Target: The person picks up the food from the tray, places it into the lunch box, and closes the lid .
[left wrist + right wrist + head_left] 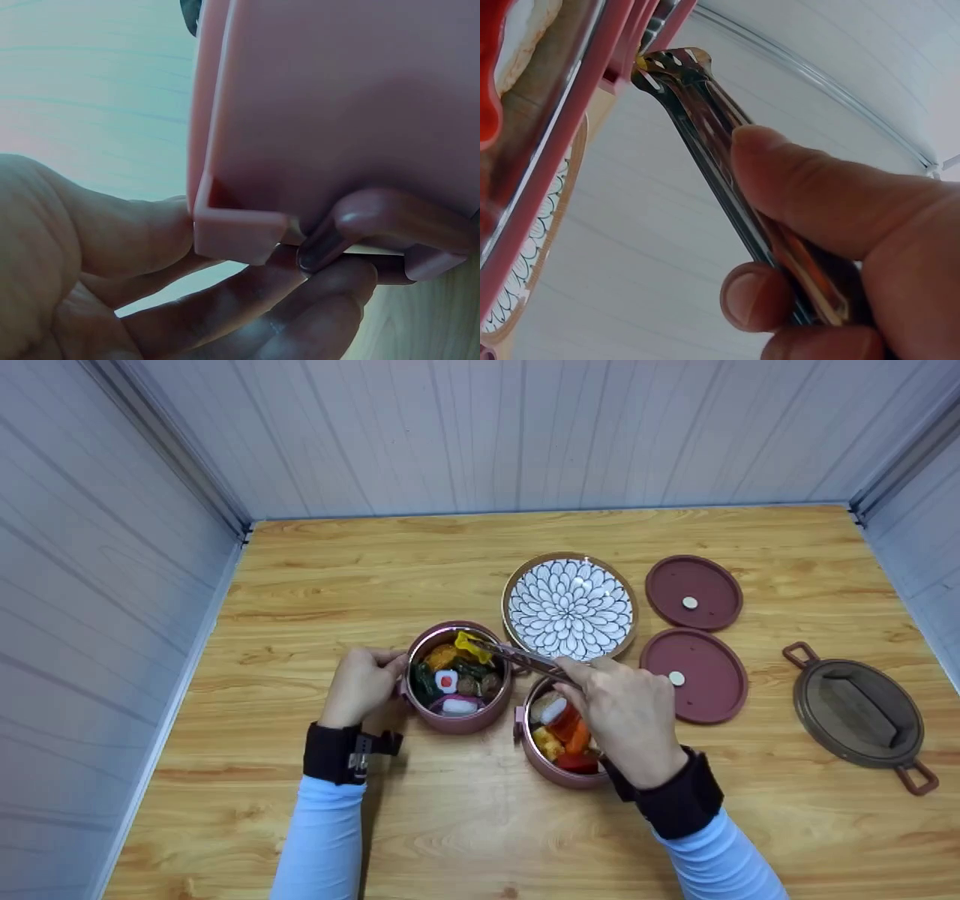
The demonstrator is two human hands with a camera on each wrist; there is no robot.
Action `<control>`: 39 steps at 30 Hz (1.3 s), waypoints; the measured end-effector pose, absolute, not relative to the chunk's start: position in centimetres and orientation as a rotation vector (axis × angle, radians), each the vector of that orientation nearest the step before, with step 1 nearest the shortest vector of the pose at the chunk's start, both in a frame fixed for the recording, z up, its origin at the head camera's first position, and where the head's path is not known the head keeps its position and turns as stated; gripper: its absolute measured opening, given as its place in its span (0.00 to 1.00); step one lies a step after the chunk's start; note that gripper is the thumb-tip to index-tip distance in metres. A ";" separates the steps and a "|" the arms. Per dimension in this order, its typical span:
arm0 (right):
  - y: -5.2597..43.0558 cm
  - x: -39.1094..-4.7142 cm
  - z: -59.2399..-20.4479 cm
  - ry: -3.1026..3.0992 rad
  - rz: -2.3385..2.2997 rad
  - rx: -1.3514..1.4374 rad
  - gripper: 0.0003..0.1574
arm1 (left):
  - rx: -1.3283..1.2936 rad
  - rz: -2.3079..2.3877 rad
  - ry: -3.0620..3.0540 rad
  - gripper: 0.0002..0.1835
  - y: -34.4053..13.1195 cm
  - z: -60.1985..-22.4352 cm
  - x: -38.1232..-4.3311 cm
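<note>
My left hand [360,682] grips the side tab of the left pink lunch box [459,725]; in the left wrist view the thumb presses the tab [240,236] and the fingers reach under the handle [405,217]. Inside that box lie greens, brown balls, an orange piece and a white piece with a red centre. Metal tongs [531,659] are held in my right hand [634,720], their tips closed on a yellow food piece [472,646] over the left box's far right rim. The right pink lunch box [551,772], with colourful food pieces, sits below my right hand, partly hidden by it.
A flower-patterned plate [570,607] stands behind the boxes. Two dark red round lids [694,592] lie to its right, one nearer than the other. Farther right is a brown lid with two loop handles [859,712]. Walls border the table's back and sides.
</note>
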State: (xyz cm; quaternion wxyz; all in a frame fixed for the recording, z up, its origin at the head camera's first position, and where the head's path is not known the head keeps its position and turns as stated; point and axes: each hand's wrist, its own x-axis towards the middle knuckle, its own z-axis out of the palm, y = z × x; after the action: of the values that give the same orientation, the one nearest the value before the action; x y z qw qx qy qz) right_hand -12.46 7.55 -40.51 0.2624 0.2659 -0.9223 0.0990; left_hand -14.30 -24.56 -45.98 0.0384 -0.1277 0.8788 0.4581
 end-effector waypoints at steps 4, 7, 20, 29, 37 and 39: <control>7.5 -12.6 -40.7 -2.478 0.250 0.733 0.20 | -0.396 1.407 2.687 0.12 -24.6 -46.1 -14.3; 7.4 -12.9 -41.0 -2.475 0.242 0.745 0.22 | -0.396 1.415 2.686 0.12 -24.7 -46.1 -14.4; 7.3 -12.9 -40.9 -2.483 0.253 0.791 0.23 | -0.388 1.432 2.674 0.12 -24.6 -46.1 -14.4; 6.3 -12.4 -40.5 -2.524 0.196 0.764 0.19 | -0.400 1.418 2.673 0.12 -24.8 -46.2 -14.3; 3.6 -12.7 -38.7 -2.470 0.025 0.813 0.10 | -0.404 1.448 2.649 0.12 -24.7 -46.1 -14.4; 2.9 -12.7 -38.3 -2.460 -0.006 0.822 0.06 | -0.399 1.446 2.648 0.12 -24.7 -46.0 -14.4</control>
State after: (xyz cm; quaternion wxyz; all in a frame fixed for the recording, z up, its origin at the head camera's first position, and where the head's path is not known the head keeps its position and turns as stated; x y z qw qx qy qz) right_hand -12.70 2.88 -38.34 0.2706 0.3051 -0.9131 -0.0022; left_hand -14.36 -24.70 -46.00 0.0490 -0.1310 0.8691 0.4745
